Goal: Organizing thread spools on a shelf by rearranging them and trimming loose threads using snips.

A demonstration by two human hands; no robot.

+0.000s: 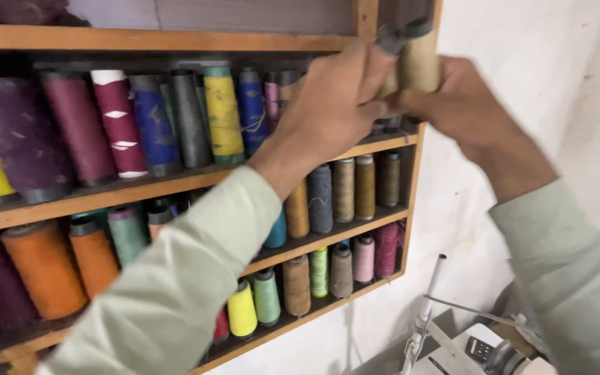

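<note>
Beige thread cone (419, 64), smooth and tapered, stands at the wooden shelf's (175, 184) top right corner; left hand (331, 104) and right hand (463, 107) both grip it, blurred, hiding its base.

Soft, even indoor light falls on the shelf (175, 182) and the pale wall (522, 55), with no glare. Deep shadow sits behind the spools (223, 114) and under each board. Both hands (335, 104) at the shelf's top right corner are smeared by motion blur; the sleeves (175, 292) nearest the camera look soft.
</note>
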